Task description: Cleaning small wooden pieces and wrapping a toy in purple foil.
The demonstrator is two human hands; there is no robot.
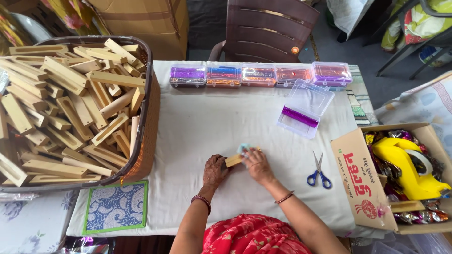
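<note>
Near the front edge of the bench (212, 127), both hands meet over a small wooden block (233, 161); left hand (214, 171) curls closed around the block's left end, pinning it on the white cloth; right hand (258, 165) is closed on a light-blue cloth scrap (243, 149), pressed against the block's right end; block lies roughly flat, slightly tilted up to the right; bangles on both wrists.

Left of the hands, a large brown basket (149, 108) sits heaped with wooden blocks (70, 108) of the same pale colour; just below it, a blue patterned mat with green border (115, 207); right of the right hand, blue-handled scissors (319, 173) lie on the cloth, blades shut, near but not touching the hand; further back, an open clear plastic box (306, 110) holds a purple glitter strip (300, 116); along the far edge, a row of closed clear boxes (259, 75) with purple, blue, orange contents; at far right, a cardboard box (362, 183) holds a yellow tape dispenser (405, 164) and shiny wrappers; a brown plastic chair (268, 28) stands behind the bench.
</note>
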